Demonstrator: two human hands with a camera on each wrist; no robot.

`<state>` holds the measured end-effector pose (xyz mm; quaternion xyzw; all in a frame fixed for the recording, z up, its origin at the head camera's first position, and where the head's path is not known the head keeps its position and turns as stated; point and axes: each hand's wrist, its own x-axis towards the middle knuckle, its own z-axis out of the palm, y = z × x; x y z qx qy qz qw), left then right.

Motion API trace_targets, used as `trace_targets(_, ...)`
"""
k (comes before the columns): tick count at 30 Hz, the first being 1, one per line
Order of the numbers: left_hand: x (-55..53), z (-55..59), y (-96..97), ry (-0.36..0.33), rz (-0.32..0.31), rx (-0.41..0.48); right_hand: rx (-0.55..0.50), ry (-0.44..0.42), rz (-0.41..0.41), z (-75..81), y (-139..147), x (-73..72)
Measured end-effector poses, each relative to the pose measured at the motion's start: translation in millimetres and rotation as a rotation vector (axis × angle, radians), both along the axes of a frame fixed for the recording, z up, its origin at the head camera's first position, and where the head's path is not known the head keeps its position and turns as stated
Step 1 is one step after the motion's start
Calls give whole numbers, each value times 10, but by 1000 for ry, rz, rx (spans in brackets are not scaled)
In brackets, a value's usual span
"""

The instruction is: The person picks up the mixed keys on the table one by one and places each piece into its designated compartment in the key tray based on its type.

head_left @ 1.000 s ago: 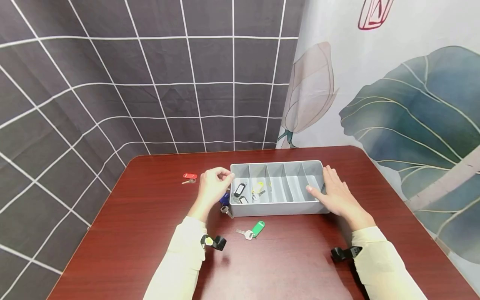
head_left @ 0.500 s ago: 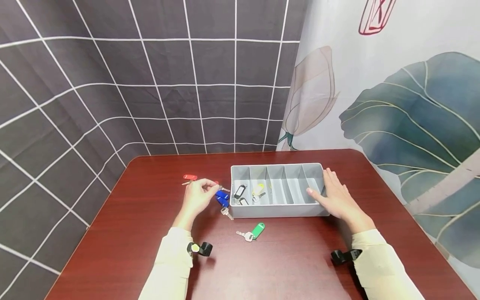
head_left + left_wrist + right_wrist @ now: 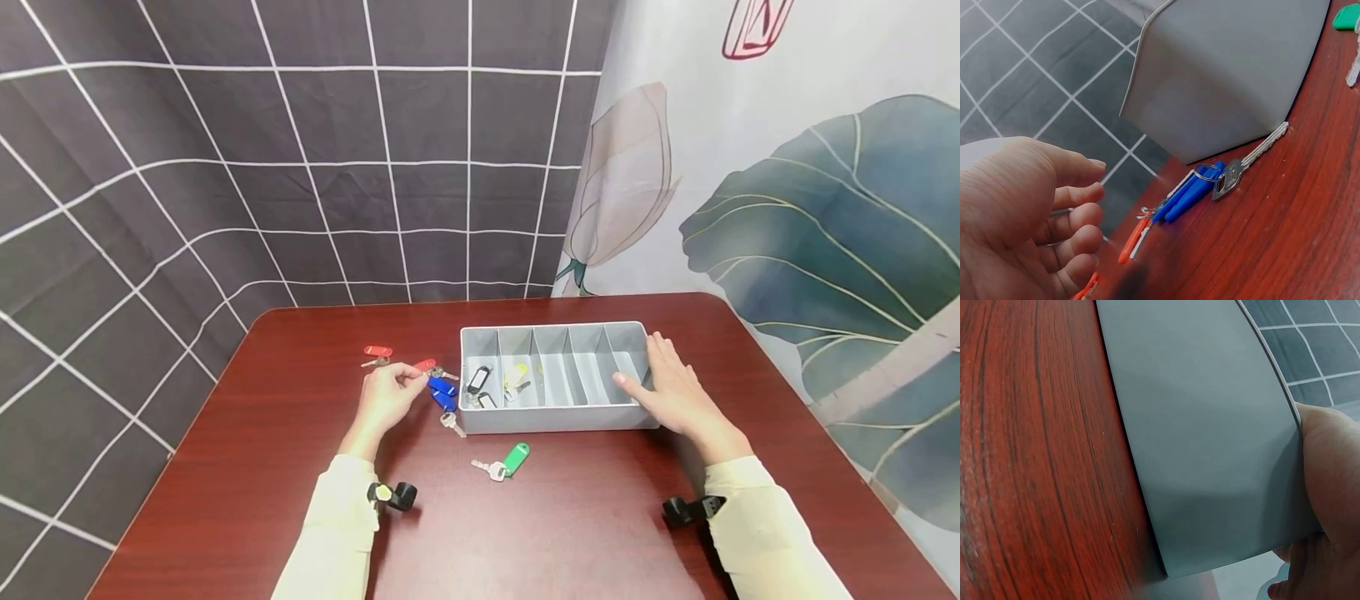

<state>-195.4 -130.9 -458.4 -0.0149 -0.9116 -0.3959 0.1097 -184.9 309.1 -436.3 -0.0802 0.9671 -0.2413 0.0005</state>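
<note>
A grey five-slot organizer tray (image 3: 555,418) stands on the table. My right hand (image 3: 675,387) holds its right end, thumb over the rim and fingers along the outer end wall. My left hand (image 3: 388,396) hovers left of the tray with loosely bent fingers and nothing between them. Its fingertips overlap a red key tag (image 3: 425,365) in the head view. Beside that lie blue key tags (image 3: 443,394) with a key (image 3: 452,422). Inside the tray, black-framed key tags (image 3: 480,379) are in the leftmost slot and a yellow key tag (image 3: 516,375) in the second.
Another red key tag (image 3: 378,351) with a key lies farther back on the left. In front of the tray is a green key tag (image 3: 517,458) with its key. The dark red table (image 3: 585,525) ends at a grey gridded curtain (image 3: 420,200) behind.
My left hand has drawn away from the tray's left end, moving left to the tags on the table. The blue and red tags beside the tray now show more. My right hand stays put.
</note>
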Motion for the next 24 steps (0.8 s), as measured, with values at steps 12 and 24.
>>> trace_targets(12,5,-7,47,8,-5,-28,7,4,6,19,2,-23)
trace_targets(24,-27,-69,68,-77,-78,-52,4,2,-3,3,3,-28)
